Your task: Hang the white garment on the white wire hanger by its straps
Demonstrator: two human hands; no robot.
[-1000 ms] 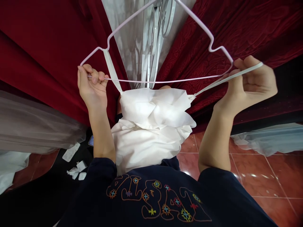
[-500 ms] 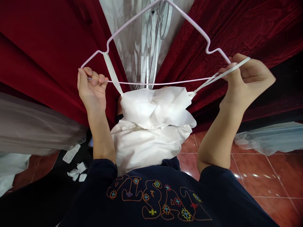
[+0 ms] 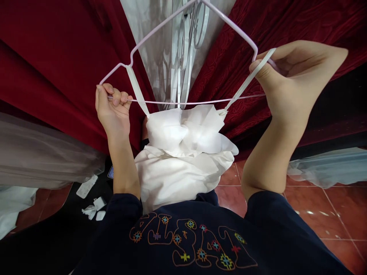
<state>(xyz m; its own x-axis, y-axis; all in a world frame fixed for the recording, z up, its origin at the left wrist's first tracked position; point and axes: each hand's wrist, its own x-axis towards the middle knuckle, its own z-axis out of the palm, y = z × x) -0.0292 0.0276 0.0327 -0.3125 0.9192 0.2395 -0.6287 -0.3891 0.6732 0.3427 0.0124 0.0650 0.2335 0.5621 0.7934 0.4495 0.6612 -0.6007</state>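
Observation:
A pale pink clothes hanger [image 3: 156,32] is held up before me, its top cut off by the upper edge of the view. My left hand [image 3: 114,107] is closed round its left end, fingers over the bottom bar. My right hand [image 3: 286,76] pinches a thin white strap [image 3: 246,86] near the hanger's right notch, the strap running over the thumb. The other strap [image 3: 136,86] hangs in the left notch. Both straps lead down to a white ruffled garment [image 3: 183,168], which lies bunched on my lap.
Dark red curtains [image 3: 63,49] hang on both sides, with white metal scrollwork [image 3: 185,49] between them. A white charger plug [image 3: 99,203] and a white slab-like thing [image 3: 86,186] lie on a black surface at left. Red floor tiles [image 3: 309,210] show at right.
My right hand has moved up and inward along the hanger, bringing the strap from the outer right end to the right notch. My left hand has barely moved.

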